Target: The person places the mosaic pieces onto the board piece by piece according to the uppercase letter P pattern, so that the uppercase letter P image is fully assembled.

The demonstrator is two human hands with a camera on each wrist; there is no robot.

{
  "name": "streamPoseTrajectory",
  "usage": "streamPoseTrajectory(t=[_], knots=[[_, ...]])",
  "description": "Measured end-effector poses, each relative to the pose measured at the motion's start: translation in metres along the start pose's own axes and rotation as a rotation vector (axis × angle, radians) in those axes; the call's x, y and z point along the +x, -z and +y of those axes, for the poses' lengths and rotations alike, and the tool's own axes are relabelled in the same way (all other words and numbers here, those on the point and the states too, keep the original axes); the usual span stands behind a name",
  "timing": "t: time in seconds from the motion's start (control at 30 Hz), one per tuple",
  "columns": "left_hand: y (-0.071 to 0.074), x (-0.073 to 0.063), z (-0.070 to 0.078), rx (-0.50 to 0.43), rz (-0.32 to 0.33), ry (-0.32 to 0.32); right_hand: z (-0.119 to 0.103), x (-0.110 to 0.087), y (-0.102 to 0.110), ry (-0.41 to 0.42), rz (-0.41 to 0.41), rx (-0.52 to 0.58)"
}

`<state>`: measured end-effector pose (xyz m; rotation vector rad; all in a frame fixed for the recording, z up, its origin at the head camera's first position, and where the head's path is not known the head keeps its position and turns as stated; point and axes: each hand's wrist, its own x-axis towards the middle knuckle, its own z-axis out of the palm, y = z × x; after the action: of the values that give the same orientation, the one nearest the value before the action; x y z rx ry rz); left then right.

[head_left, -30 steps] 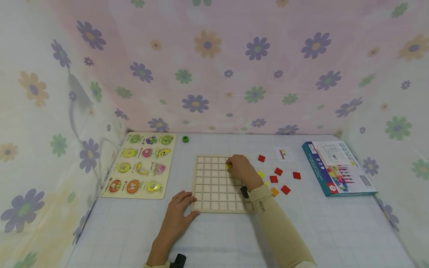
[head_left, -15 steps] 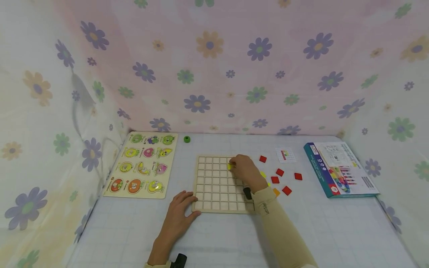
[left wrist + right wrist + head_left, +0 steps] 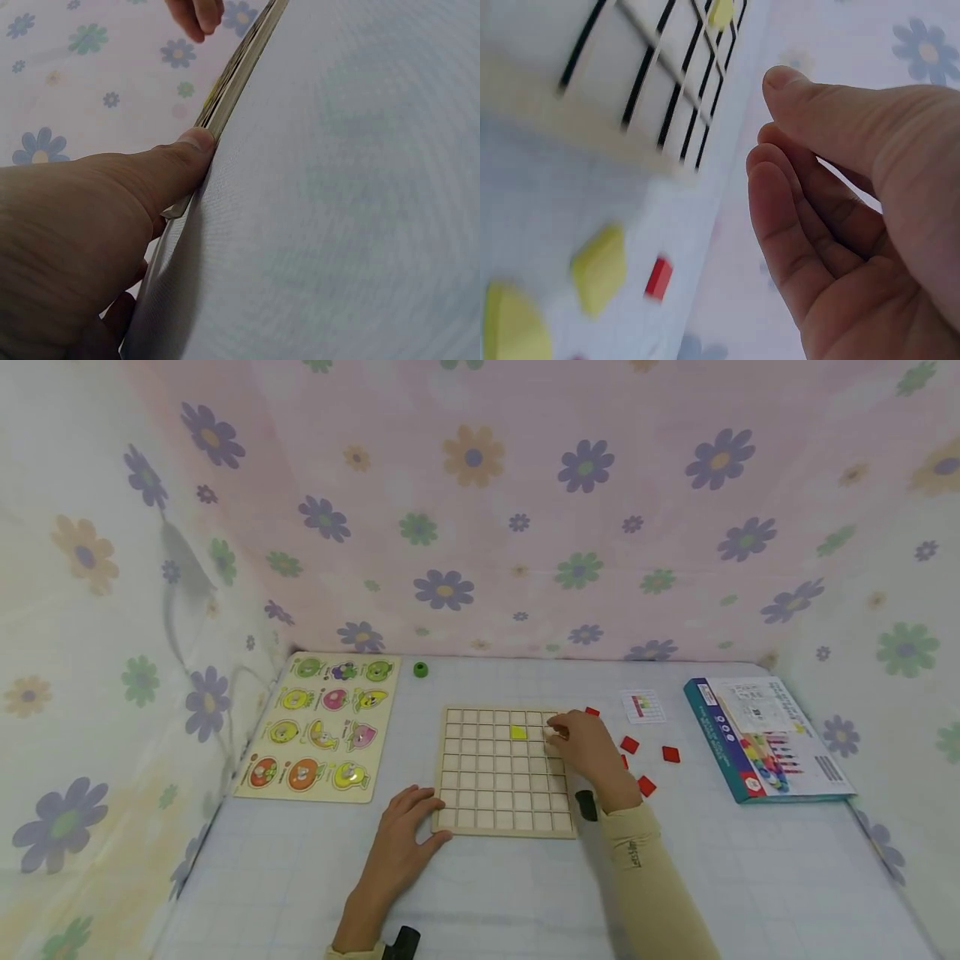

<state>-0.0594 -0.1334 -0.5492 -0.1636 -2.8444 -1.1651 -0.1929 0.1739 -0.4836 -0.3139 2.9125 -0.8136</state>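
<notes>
A square wooden grid board lies on the table. My left hand rests at its near left corner, fingertips along the left edge and thumb at the front edge. In the left wrist view, the left thumb presses the board's rim. One yellow tile sits in a cell of the second row from the back. My right hand hovers over the board's right side, fingers loosely bent and thumb apart from them. The right wrist view shows nothing between the right hand's fingers.
Several red tiles lie right of the board, and yellow tiles lie beside it. A small pattern card and a box are farther right. Left stands a fruit puzzle board; a green ring-shaped piece is behind.
My right hand has let go of the yellow tile, left it in the grid, and moved right toward the board's edge. The left hand stays at the corner.
</notes>
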Motion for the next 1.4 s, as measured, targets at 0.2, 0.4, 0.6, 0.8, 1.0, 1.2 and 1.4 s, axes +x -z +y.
streamPoseTrajectory(t=[0.2, 0.4, 0.6, 0.8, 1.0, 1.2, 1.4], knots=[[0.000, 0.000, -0.001, 0.006, -0.004, 0.000, 0.020, -0.030, 0.009, -0.063, 0.075, -0.017], [0.001, 0.000, -0.003, 0.017, 0.006, -0.006, 0.033, -0.060, 0.015, -0.180, 0.070, -0.027], [0.001, 0.001, -0.005, 0.008, -0.005, 0.004, 0.042, -0.083, 0.019, -0.262, 0.065, -0.027], [0.002, 0.002, -0.004, 0.004, -0.006, -0.002, 0.051, -0.097, 0.017, -0.321, 0.041, -0.021], [0.002, 0.002, -0.003, 0.000, -0.002, 0.001, 0.056, -0.103, 0.012, -0.349, 0.025, -0.033], [0.002, 0.001, 0.000, -0.006, -0.011, 0.008, 0.057, -0.105, 0.007, -0.364, 0.040, -0.039], [0.001, 0.000, 0.002, -0.009, -0.016, 0.013, 0.057, -0.105, 0.006, -0.395, 0.030, -0.041]])
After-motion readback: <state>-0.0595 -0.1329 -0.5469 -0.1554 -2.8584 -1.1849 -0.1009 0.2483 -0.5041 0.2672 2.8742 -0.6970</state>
